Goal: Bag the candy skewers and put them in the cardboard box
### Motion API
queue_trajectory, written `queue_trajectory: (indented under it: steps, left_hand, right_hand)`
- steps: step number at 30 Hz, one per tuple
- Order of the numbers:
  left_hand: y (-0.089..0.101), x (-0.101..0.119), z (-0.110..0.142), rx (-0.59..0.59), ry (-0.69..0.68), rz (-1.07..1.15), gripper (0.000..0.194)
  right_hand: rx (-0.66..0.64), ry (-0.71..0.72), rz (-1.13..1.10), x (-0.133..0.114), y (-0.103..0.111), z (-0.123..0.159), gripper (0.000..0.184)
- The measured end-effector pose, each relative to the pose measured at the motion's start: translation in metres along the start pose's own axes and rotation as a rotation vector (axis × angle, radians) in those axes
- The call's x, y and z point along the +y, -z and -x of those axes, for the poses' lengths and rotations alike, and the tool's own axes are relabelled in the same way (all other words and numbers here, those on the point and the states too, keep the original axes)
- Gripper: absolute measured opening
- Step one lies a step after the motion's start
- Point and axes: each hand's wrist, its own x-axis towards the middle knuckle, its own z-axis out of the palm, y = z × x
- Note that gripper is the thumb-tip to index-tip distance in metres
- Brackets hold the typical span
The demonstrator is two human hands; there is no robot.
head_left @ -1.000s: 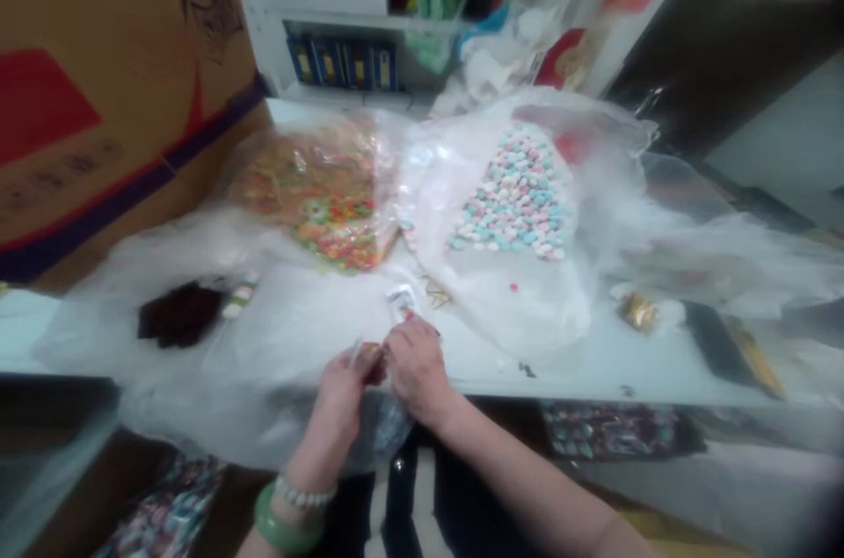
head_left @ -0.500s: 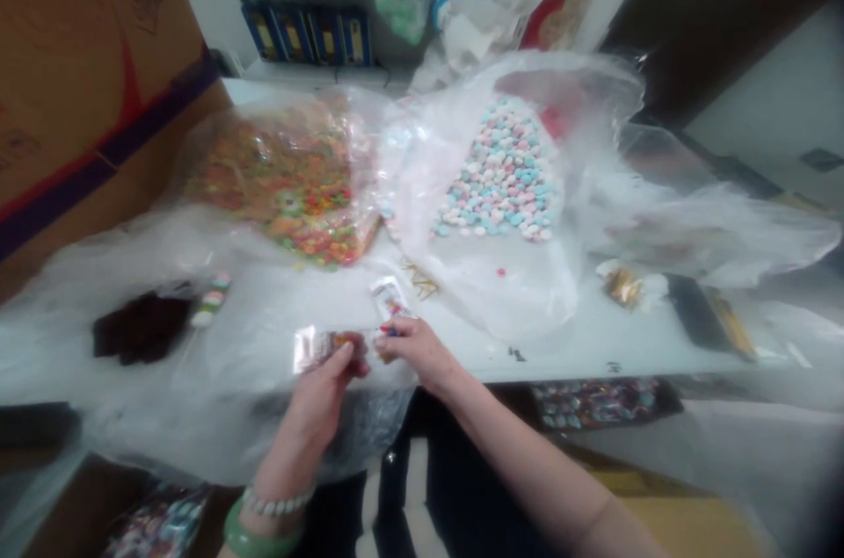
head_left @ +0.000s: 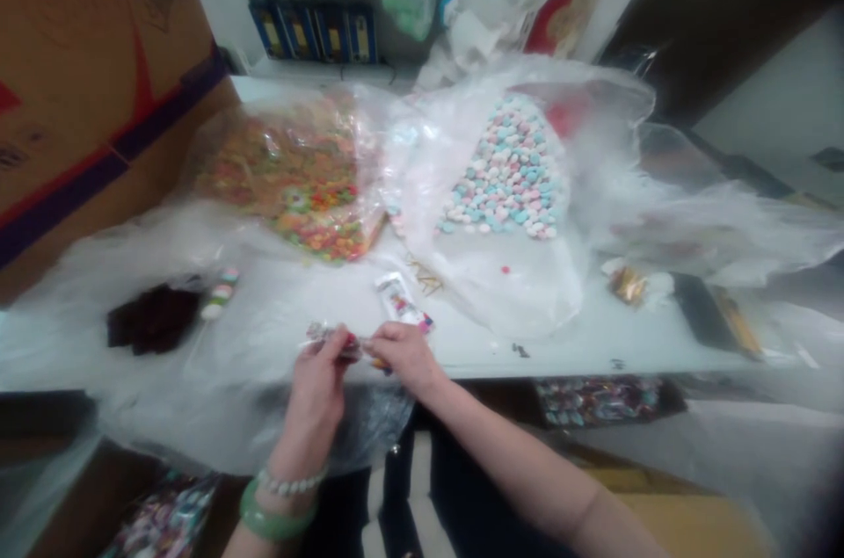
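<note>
My left hand and my right hand meet at the near edge of a white table. Both pinch a small clear packet of coloured sweets between them. Just beyond my right hand lies another small filled packet. An open plastic bag of pastel pink, blue and white candies lies further back on the right. A bag of orange, green and yellow candies lies back left.
A large cardboard box stands at the left. A dark lump and a marshmallow stick lie left of my hands. A gold wrapper and a dark flat object lie at the right. Shelves with blue boxes stand behind.
My hands have come back together on the small packet after the left held it apart. The view has shifted a little.
</note>
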Motion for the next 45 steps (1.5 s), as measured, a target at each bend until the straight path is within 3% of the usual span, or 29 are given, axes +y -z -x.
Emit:
queue_trajectory:
  steps: [4,7,10,13,16,20,25,27,32,34,37,40,43,45]
  left_hand:
    - [0.005,0.006,-0.006,-0.045,-0.002,0.048,0.021]
    - [0.001,0.011,-0.008,-0.012,0.017,0.114,0.007]
    - [-0.007,0.015,-0.006,0.060,0.099,0.173,0.017]
    - [-0.015,0.018,-0.003,0.080,0.122,0.207,0.025]
    - [-0.017,0.017,-0.001,0.067,0.127,0.191,0.022]
    - [-0.018,0.007,0.004,-0.089,0.321,-0.046,0.017]
    - [-0.017,-0.004,0.004,-0.145,0.325,-0.079,0.007]
    - [-0.015,-0.004,0.001,-0.167,0.321,-0.071,0.001]
    - [-0.012,-0.006,-0.001,-0.254,0.296,-0.100,0.016]
    - [-0.011,-0.008,-0.001,-0.291,0.292,-0.089,0.023]
    - [-0.010,-0.012,-0.004,-0.311,0.301,-0.068,0.025]
    - [-0.007,-0.015,-0.007,-0.257,0.328,-0.024,0.016]
    - [-0.003,-0.008,-0.005,-0.222,0.317,0.054,0.013]
    - [0.003,0.008,-0.003,-0.229,0.235,0.085,0.015]
  right_hand:
    - [-0.007,0.122,0.069,0.000,0.002,0.004,0.015]
    - [-0.029,0.051,-0.025,-0.003,0.003,0.003,0.009]
    - [-0.005,-0.057,-0.083,-0.004,0.002,0.002,0.012]
    - [0.007,-0.073,-0.041,0.002,0.001,0.001,0.016]
    - [0.094,0.054,0.111,0.009,0.003,0.001,0.022]
    - [0.227,0.338,0.481,0.014,0.011,0.001,0.027]
    - [0.215,0.551,0.796,0.019,0.016,0.007,0.028]
    - [0.196,0.554,0.749,0.022,0.017,0.008,0.024]
    - [0.253,0.338,0.458,0.027,0.022,0.006,0.013]
    - [0.299,0.326,0.440,0.030,0.023,0.004,0.015]
    - [0.355,0.430,0.532,0.036,0.021,0.004,0.017]
    - [0.355,0.579,0.649,0.042,0.016,0.004,0.023]
    - [0.271,0.657,0.615,0.043,0.012,0.008,0.024]
    - [0.170,0.632,0.494,0.040,0.014,0.010,0.020]
